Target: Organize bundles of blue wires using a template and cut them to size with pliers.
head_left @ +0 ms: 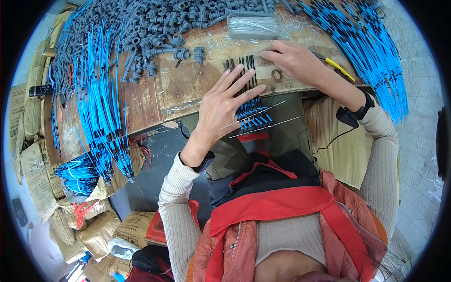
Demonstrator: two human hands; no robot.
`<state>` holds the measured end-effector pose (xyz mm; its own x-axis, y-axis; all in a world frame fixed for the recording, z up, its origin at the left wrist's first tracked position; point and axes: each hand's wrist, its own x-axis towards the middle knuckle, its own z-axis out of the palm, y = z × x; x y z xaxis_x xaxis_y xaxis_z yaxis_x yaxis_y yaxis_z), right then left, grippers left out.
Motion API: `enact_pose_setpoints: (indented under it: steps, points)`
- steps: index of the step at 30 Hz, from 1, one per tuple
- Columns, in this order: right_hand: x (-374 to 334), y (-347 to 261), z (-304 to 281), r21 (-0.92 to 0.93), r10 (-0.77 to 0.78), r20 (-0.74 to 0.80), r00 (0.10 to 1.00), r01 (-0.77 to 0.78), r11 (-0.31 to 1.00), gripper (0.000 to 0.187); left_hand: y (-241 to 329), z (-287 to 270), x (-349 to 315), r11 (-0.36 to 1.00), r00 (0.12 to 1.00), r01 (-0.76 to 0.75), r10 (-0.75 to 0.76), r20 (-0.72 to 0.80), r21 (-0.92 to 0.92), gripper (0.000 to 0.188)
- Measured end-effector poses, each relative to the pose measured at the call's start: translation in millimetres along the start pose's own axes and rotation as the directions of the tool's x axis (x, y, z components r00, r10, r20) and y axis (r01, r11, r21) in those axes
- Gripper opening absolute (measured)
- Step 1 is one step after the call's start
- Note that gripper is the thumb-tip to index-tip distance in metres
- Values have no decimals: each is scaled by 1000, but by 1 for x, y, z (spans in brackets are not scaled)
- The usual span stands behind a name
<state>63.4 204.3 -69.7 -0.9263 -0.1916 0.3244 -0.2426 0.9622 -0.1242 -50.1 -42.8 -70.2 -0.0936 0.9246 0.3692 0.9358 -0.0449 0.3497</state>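
My left hand (221,108) is palm down at the table's near edge, holding a row of thin tubes (253,115), black at the far end and blue at the near end. Its fingers are fanned over the black part, and the thumb is hidden. Thin straight metal-looking rods (284,121) lie crosswise at the blue end, over my lap. Farther right, my right hand (296,61) is above the table with its fingers bent together at the tips. Whatever they pinch, if anything, is too small to make out. Just beyond it stands a clear plastic box (253,35) of thin pale rods.
Grey plastic fittings (159,23) are heaped along the far side of the wooden table (188,82). Blue tubes with black parts lie in bunches at the left (96,94) and right (371,51). A yellow-handled tool (339,69) lies by my right forearm. Sacks (40,174) stand at left.
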Motion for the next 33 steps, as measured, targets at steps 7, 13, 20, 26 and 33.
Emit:
enact_pose_setpoints:
  steps: [7, 13, 20, 26, 33]
  points:
    - [14, 9, 4, 11, -147, -9, 989, 147, 989, 30, -2, 2, -2, 1000, 1000, -11, 11, -1, -6, 49]
    - [22, 5, 13, 26, -82, 42, 996, 80, 996, 23, -2, 4, -2, 1000, 1000, 2, -2, -1, -8, 54]
    - [26, -3, 11, -20, -84, 76, 994, 86, 996, 22, -3, 6, -2, 1000, 1000, -1, 1, -9, -9, 55]
    - [32, -7, 18, -44, -92, 42, 995, 94, 995, 30, -1, 3, -3, 1000, 1000, 6, -6, -3, -25, 57]
    - [37, -9, 23, 37, -105, 61, 993, 103, 994, 39, -3, 1, -2, 1000, 1000, -14, 14, 10, -21, 59]
